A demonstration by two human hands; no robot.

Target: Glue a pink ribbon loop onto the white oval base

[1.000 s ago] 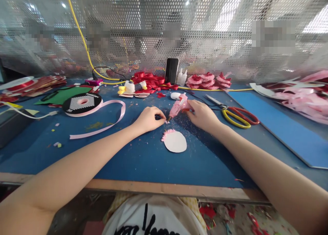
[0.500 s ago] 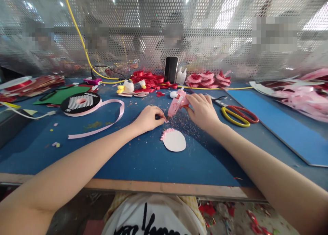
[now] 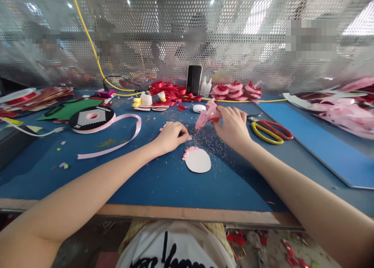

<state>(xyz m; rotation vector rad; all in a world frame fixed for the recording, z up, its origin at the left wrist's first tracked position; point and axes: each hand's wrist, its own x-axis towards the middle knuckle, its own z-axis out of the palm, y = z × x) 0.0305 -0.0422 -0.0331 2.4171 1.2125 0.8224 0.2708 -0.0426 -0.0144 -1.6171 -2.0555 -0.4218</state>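
My left hand (image 3: 171, 135) rests on the blue table top (image 3: 146, 174), fingers pinched on a small pink ribbon piece (image 3: 189, 137). My right hand (image 3: 233, 127) grips a pink glue gun (image 3: 208, 116), tilted with its nozzle pointing down-left toward that piece, a short gap from it. Just in front of both hands lies a white oval card (image 3: 198, 160) with pink ribbon petals along its upper left edge.
A black ribbon spool (image 3: 92, 117) trails pink ribbon (image 3: 117, 145) at left. Yellow-and-red scissors (image 3: 270, 130) lie right of my right hand. A phone (image 3: 194, 80), red ribbon (image 3: 171, 90), pink-red flowers (image 3: 235, 91) and a duck toy (image 3: 149, 99) sit at the back. A blue board (image 3: 321, 147) lies at right.
My right hand has lifted the glue gun up and back to the right, away from the pinched piece. My left hand has stayed almost in place.
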